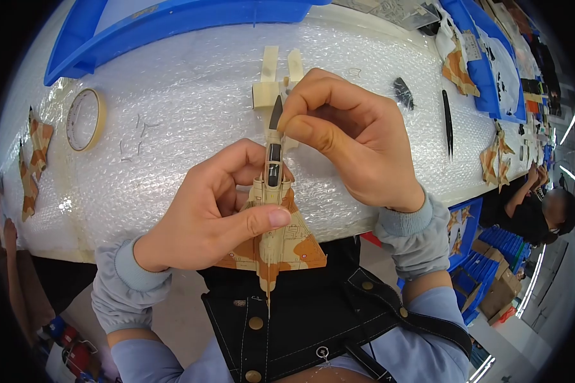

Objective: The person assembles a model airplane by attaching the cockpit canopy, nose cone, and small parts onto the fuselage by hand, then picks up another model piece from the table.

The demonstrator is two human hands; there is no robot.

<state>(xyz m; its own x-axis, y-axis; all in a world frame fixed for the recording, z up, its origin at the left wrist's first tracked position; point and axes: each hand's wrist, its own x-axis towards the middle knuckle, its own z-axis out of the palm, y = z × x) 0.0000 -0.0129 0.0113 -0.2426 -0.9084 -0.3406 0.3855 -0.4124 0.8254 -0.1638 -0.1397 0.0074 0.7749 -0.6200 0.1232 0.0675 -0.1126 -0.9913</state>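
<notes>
A tan and orange camouflage model jet (pixel 272 242) points its dark nose away from me, above the table's front edge. My left hand (pixel 217 210) is wrapped round its body from the left, thumb across the top behind the dark cockpit. Beside the nose, my right hand (pixel 351 131) is closed in a pinch, thumb and forefinger at the nose's right side; whatever small thing they may hold is hidden. Just beyond the nose, strips of cream tape (pixel 265 94) stand out on the bubble wrap (pixel 191 83).
Blue trays (pixel 191 24) line the back and right. A tape roll (pixel 86 120) lies left, black tweezers (pixel 448 124) and a dark piece (pixel 403 92) right. More camouflage models (pixel 39 143) lie at both sides. A person (pixel 530 207) sits far right; another's arm shows far left.
</notes>
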